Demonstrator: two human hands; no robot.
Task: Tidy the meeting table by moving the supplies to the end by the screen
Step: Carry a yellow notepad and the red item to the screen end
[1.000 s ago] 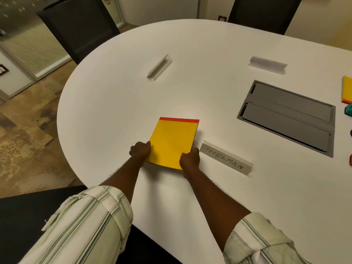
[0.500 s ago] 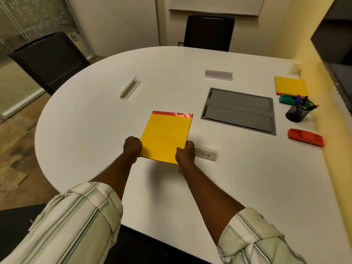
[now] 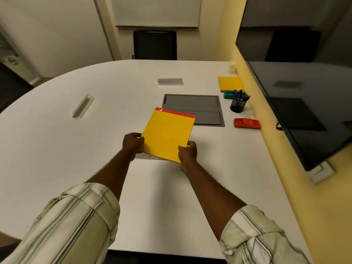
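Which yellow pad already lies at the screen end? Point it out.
The far pad, flat on the table near the pen cup, below the screen. The other pad is gripped by the left hand and right hand over the table's middle.

Chair (image 3: 154, 44): black, upright, at the far edge of the table (image 3: 57, 149), below the whiteboard.
Whiteboard (image 3: 158, 11): pale, mounted on the far wall; lower rail in view.
Hatch (image 3: 190, 101): grey, rectangular, two long lids, set flush in the table top; near corner hidden.
Left card holder (image 3: 82, 106): clear plastic, lying slantwise on the table's left part.
Far card holder (image 3: 170, 81): clear plastic, just beyond the hatch.
Wall plate (image 3: 322, 171): white, on the yellow wall (image 3: 323, 216) at right.
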